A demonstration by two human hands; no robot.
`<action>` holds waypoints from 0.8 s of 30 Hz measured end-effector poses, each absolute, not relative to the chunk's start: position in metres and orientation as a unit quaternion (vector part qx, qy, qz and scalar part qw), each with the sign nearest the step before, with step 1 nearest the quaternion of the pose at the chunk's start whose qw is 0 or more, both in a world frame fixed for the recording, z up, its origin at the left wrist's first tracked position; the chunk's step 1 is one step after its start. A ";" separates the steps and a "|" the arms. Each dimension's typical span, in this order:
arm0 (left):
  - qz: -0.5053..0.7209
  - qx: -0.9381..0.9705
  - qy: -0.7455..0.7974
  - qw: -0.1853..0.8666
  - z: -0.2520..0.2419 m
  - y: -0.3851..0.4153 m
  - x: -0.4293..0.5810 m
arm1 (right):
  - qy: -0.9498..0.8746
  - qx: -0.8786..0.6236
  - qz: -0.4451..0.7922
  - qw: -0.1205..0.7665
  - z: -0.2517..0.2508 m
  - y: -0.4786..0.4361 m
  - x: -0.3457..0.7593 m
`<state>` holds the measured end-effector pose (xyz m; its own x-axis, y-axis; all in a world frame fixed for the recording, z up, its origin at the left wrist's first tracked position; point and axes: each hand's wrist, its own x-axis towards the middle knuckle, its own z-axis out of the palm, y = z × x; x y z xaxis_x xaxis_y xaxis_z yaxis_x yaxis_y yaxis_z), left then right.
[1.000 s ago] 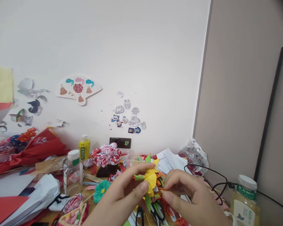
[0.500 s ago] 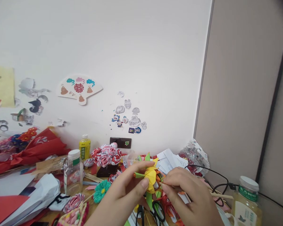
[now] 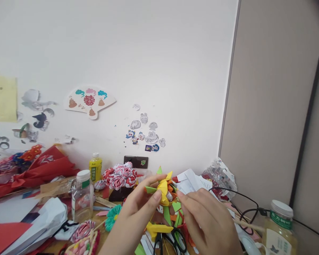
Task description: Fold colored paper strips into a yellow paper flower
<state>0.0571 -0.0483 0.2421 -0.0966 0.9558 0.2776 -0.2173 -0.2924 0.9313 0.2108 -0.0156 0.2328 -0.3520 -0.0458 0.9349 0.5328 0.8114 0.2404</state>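
My left hand [image 3: 138, 209] has its thumb and fingers closed on a folded paper flower [image 3: 163, 193] with yellow petals, orange inner parts and pointed green leaves. At the flower's right side are the pinched fingertips of my right hand [image 3: 207, 216]. A wooden stick [image 3: 251, 225] juts out beyond the right hand, in line with that pinch. Its middle is hidden by the hand. Below the flower lie black-handled scissors [image 3: 179, 239], partly covered by a yellow paper piece [image 3: 158, 228]. Green paper scraps [image 3: 177, 207] are scattered between the hands.
On the left stand a clear bottle [image 3: 82, 198] and a yellow drink bottle [image 3: 95, 168]. Red-and-white flowers [image 3: 119, 176] sit near the wall. A jar with a green label [image 3: 279, 226] is at the right, near black cables [image 3: 244, 209]. A teal flower [image 3: 112, 217] lies beside my left wrist.
Both hands have shifted slightly left with the flower, which has turned to show more of its orange inside. The stick's outer end has tilted downward. The yellow piece over the scissors now shows.
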 end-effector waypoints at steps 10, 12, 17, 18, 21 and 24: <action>0.627 0.490 0.382 0.469 0.241 -0.052 0.056 | -0.789 -0.199 -0.174 0.554 0.227 -0.014 0.210; 0.611 0.502 0.385 0.476 0.241 -0.052 0.056 | -0.796 -0.223 -0.112 0.552 0.228 -0.016 0.213; 0.588 0.527 0.381 0.480 0.242 -0.052 0.056 | -0.811 -0.238 -0.091 0.526 0.229 -0.014 0.218; 0.587 0.529 0.383 0.477 0.242 -0.052 0.056 | -0.813 -0.237 -0.103 0.522 0.228 -0.013 0.219; 0.590 0.531 0.389 0.467 0.243 -0.052 0.056 | -0.818 -0.219 -0.136 0.514 0.228 -0.011 0.221; 0.587 0.530 0.391 0.471 0.243 -0.053 0.056 | -0.819 -0.198 -0.166 0.513 0.228 -0.012 0.223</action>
